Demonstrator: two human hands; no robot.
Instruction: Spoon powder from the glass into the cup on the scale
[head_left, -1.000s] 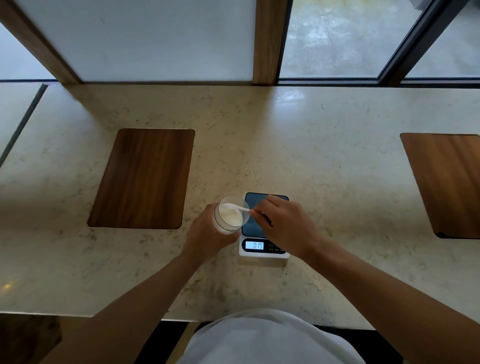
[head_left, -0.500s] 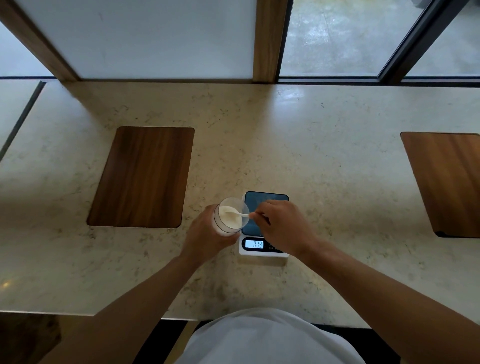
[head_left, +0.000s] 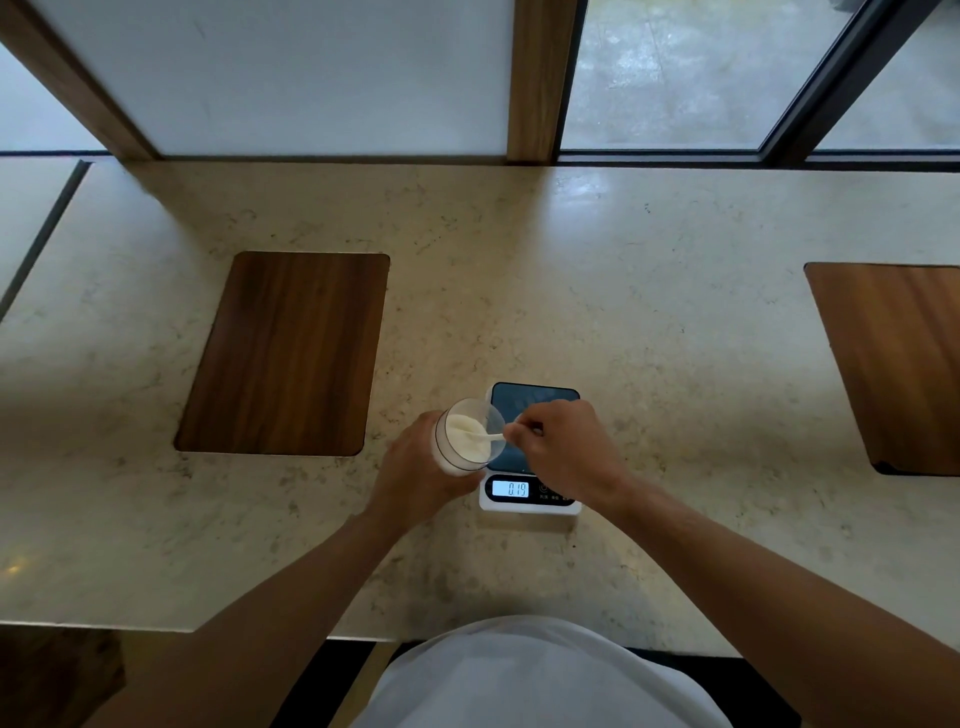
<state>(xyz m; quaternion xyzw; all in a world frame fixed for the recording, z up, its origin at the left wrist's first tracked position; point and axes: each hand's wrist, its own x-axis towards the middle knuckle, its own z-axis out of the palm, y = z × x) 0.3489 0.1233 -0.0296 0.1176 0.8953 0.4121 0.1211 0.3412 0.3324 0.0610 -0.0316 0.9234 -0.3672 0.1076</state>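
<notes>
My left hand (head_left: 415, 478) grips a clear glass (head_left: 464, 439) of white powder and tilts its mouth toward the scale. A white spoon (head_left: 485, 435) is pinched in my right hand (head_left: 566, 452), its bowl down in the powder inside the glass. The small white scale (head_left: 530, 496) has a dark blue platform, and its lit display reads 0.19. My right hand hovers over the platform and hides the cup that stands on it.
The pale stone counter (head_left: 623, 291) carries a dark wooden inset panel (head_left: 291, 353) at the left and another (head_left: 898, 364) at the right edge. Windows and wooden posts run along the far side. The counter's near edge is close to my body.
The spoon has gone deeper into the powder and my right hand has shifted slightly left. The glass stays tilted in my left hand.
</notes>
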